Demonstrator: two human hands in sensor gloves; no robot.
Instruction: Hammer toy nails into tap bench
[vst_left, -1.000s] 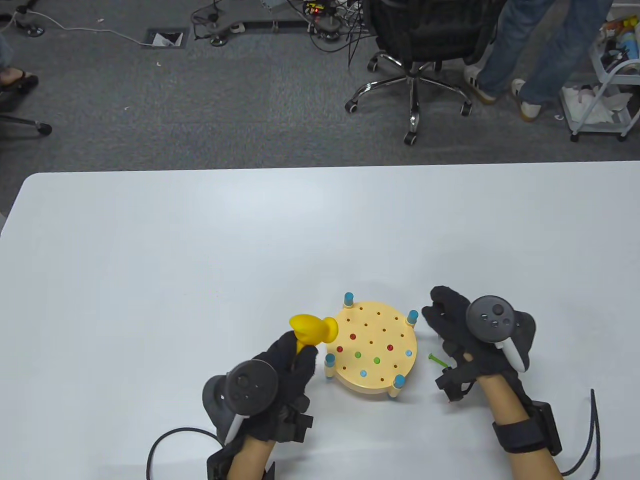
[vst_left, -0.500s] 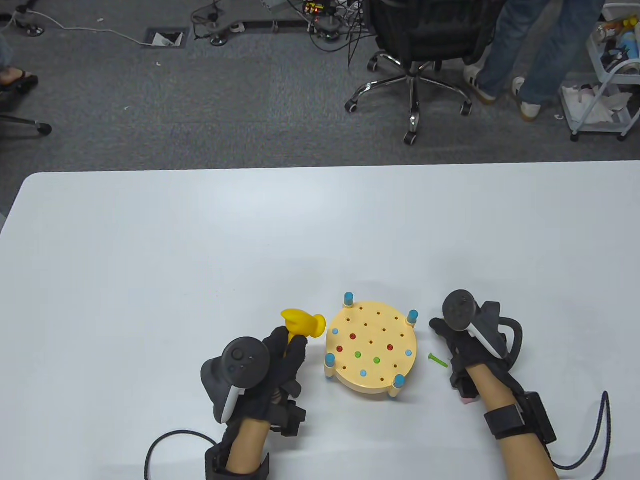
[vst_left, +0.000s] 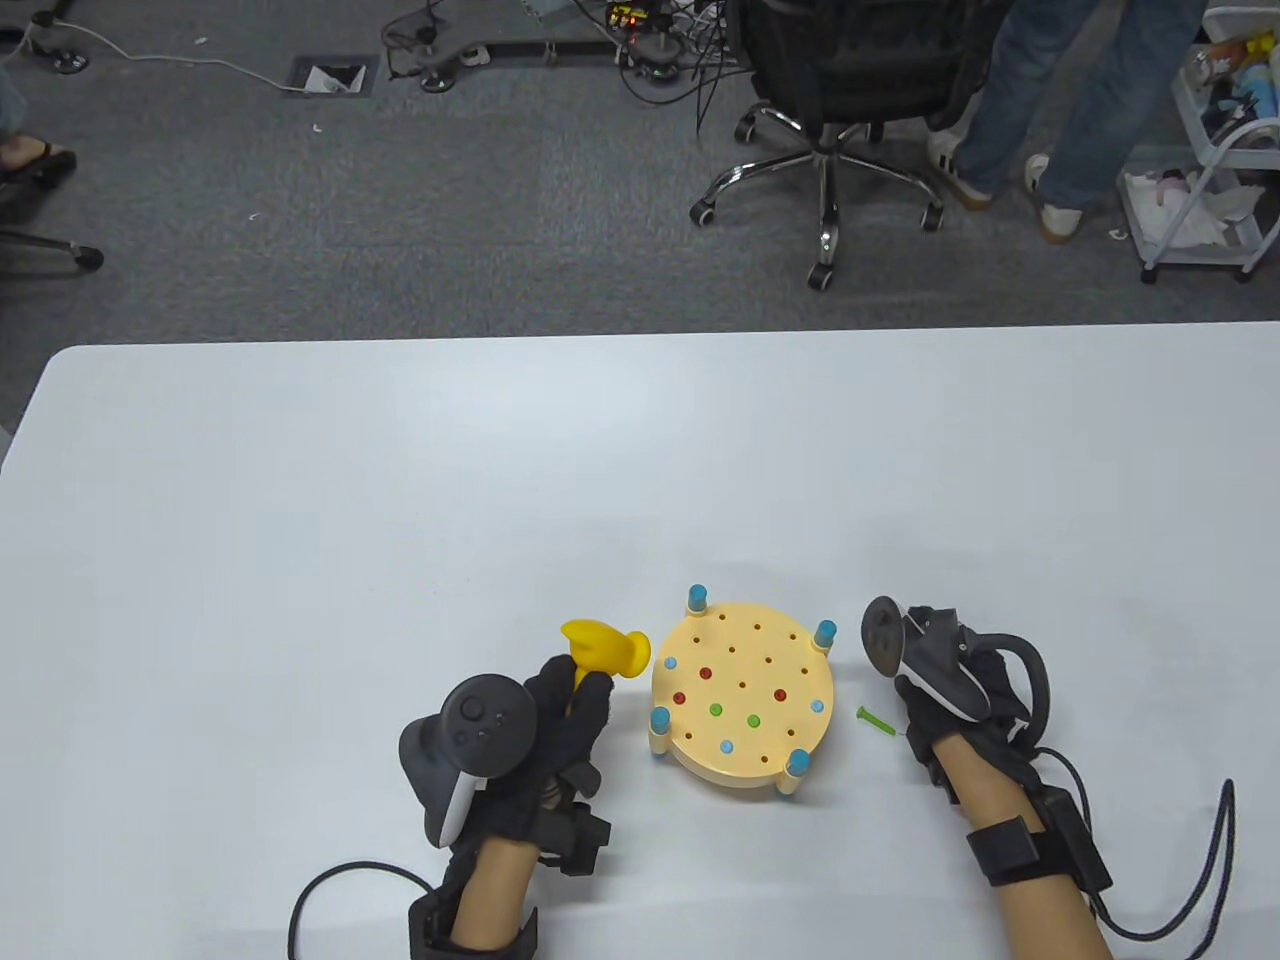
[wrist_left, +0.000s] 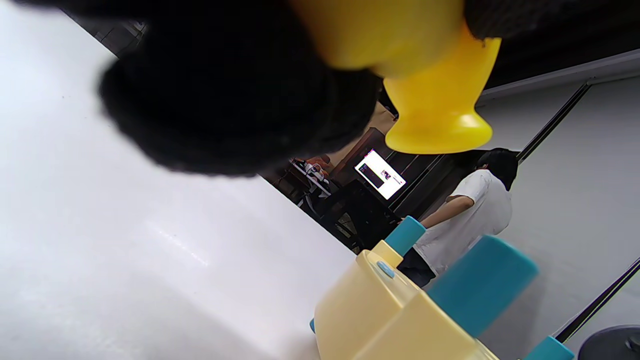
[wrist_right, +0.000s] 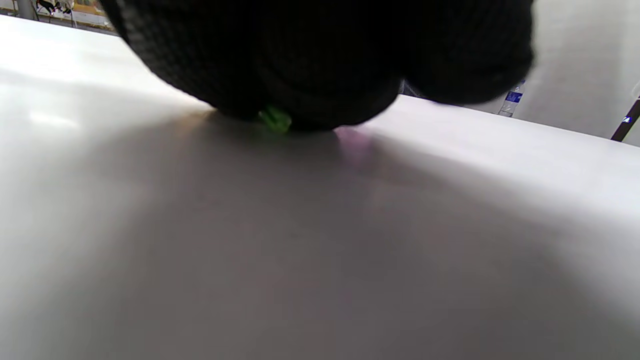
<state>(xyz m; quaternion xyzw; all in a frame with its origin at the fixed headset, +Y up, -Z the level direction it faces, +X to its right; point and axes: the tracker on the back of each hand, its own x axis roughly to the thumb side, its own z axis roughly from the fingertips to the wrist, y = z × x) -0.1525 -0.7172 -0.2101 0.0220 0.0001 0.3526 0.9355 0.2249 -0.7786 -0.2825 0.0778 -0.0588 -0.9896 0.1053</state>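
The round cream tap bench (vst_left: 742, 690) stands on blue legs at the table's near middle, with several red, green and blue nails sunk in its holes. My left hand (vst_left: 570, 715) grips the yellow toy hammer (vst_left: 603, 648) by its handle, with the head just left of the bench. The left wrist view shows the hammer head (wrist_left: 435, 115) above the bench edge (wrist_left: 380, 320). A loose green nail (vst_left: 873, 716) lies on the table right of the bench. My right hand (vst_left: 925, 725) is down on the table, fingers bunched on the nail's right end (wrist_right: 275, 120).
The white table (vst_left: 400, 520) stretches far and left of the bench. Black glove cables (vst_left: 1215, 860) loop at the near edge by both forearms. An office chair (vst_left: 830, 150) and a standing person (vst_left: 1050, 120) are on the floor beyond the table.
My right hand has rolled over and dropped onto the green nail's end, and its fingers have closed there. My left hand pulled the hammer back left off the bench, then held still.
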